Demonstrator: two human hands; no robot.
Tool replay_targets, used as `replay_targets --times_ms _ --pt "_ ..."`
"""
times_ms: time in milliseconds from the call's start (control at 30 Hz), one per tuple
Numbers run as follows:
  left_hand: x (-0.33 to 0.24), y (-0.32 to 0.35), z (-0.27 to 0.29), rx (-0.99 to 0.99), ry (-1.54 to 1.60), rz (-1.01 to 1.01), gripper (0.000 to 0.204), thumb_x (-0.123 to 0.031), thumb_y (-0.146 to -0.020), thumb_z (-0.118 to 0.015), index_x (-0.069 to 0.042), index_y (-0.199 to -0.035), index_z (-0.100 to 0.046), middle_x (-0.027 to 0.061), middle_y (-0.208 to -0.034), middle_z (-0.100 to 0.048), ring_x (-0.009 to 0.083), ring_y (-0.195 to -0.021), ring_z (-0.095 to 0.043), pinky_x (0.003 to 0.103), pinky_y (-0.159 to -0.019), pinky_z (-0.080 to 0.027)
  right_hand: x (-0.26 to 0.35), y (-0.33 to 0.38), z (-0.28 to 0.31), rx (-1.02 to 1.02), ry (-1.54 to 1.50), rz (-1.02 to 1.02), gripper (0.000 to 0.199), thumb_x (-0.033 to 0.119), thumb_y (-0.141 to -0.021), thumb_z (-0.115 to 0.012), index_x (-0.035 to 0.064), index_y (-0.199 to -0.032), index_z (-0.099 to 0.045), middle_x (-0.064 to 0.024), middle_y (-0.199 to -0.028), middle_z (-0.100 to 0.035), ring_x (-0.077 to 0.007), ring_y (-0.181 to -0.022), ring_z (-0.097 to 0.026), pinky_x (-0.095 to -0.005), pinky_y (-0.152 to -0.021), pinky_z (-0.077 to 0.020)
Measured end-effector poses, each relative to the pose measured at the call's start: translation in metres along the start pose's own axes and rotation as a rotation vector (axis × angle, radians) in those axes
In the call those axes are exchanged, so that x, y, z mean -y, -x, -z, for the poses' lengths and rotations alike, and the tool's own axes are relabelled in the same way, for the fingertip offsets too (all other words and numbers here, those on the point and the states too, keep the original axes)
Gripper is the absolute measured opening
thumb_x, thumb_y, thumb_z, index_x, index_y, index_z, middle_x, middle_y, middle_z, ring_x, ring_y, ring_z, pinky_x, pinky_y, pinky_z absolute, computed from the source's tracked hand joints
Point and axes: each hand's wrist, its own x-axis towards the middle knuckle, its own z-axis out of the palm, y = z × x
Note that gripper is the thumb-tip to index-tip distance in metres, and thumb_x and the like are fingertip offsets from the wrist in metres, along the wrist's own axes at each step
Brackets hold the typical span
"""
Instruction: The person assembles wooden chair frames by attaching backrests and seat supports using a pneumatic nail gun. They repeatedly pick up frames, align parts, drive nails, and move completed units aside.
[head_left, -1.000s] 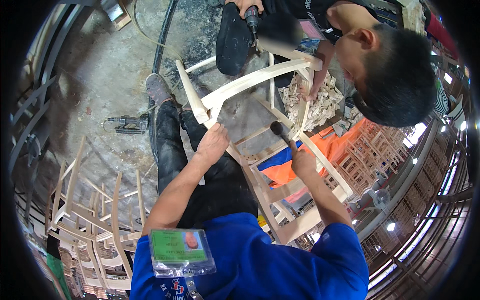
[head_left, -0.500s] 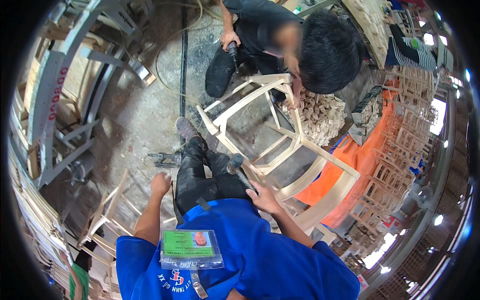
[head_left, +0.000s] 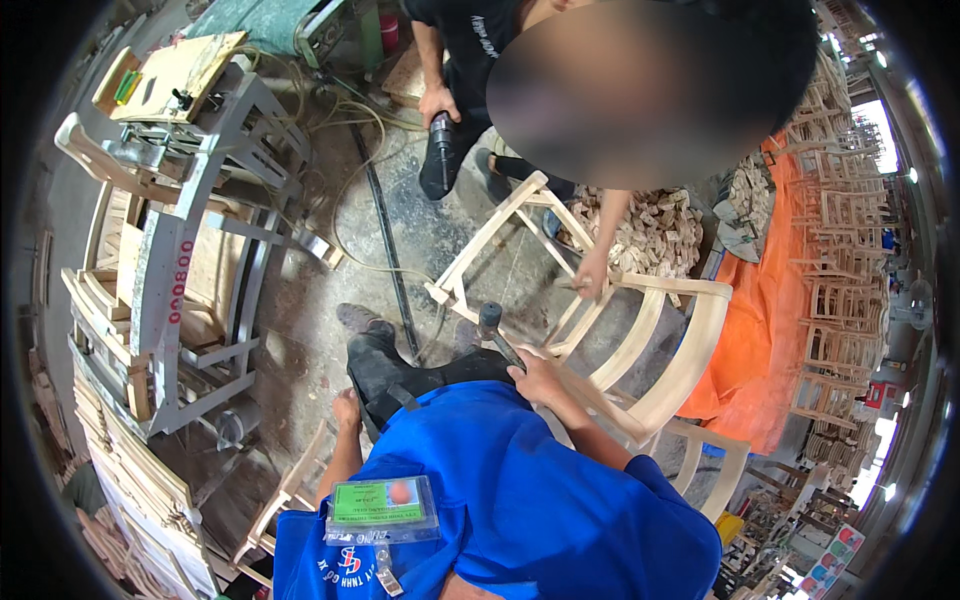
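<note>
My right hand [head_left: 540, 377] is closed around the handle of a hammer [head_left: 489, 318] with a dark, thick head, held up beside the near side of a pale wooden chair frame [head_left: 703, 340]. The frame lies tilted to my right. By my left hip, my left hand [head_left: 346, 408] is curled into a loose fist; whatever it may hold is hidden. Across from me, a co-worker's hand [head_left: 592, 275] is at the frame's crossbar. That person's other hand [head_left: 438, 103] grips a dark power driver [head_left: 441, 140], its bit pointing down.
A heap of small wood blocks [head_left: 655, 232] lies behind the frame, beside an orange sheet [head_left: 752, 355]. Stacked chair frames [head_left: 845, 300] line the right. A grey metal rack [head_left: 160, 290] stands left. A hose [head_left: 350, 262] and dark strip [head_left: 383, 215] cross the floor.
The view has swung. The chair frame sits turned and lower, and the co-worker's head is nearer. My right hand keeps the hammer; my left hand is closer to my hip.
</note>
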Motion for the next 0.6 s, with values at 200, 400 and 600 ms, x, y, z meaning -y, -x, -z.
replay_targets --times_ms 200,400,600 --pt "0.035 -0.022 0.045 0.064 0.137 0.139 0.034 -0.027 -0.096 -0.058 -0.005 -0.115 -0.076 0.0226 -0.113 -0.074 0.0391 -0.111 -0.070 0.045 -0.096 -0.053 0.087 -0.006 -0.004 -0.015 -0.076 0.092 0.055 0.032 -0.096 -0.066 0.0073 -0.145 -0.056 -0.0285 -0.125 -0.067 -0.0450 -0.119 -0.063 -0.0475 -0.100 -0.0505" --pt "0.086 -0.091 0.147 -0.077 0.235 0.128 0.038 -0.038 -0.097 -0.061 -0.012 -0.121 -0.075 0.0199 -0.120 -0.073 0.0389 -0.116 -0.068 0.046 -0.103 -0.051 0.204 -0.055 -0.067 -0.103 0.057 0.357 0.050 0.023 -0.095 -0.070 0.0033 -0.140 -0.061 -0.0218 -0.111 -0.075 -0.0328 -0.100 -0.073 -0.0423 -0.087 -0.0554" --pt "0.162 -0.125 0.248 -0.182 0.595 -0.087 0.040 -0.039 -0.098 -0.063 -0.008 -0.120 -0.074 0.0161 -0.115 -0.075 0.0357 -0.108 -0.071 0.042 -0.096 -0.054 0.407 -0.091 -0.112 0.266 -0.259 0.458 0.043 0.011 -0.097 -0.066 0.0008 -0.138 -0.059 -0.0009 -0.082 -0.063 -0.0069 -0.069 -0.057 -0.0258 -0.061 -0.0479"
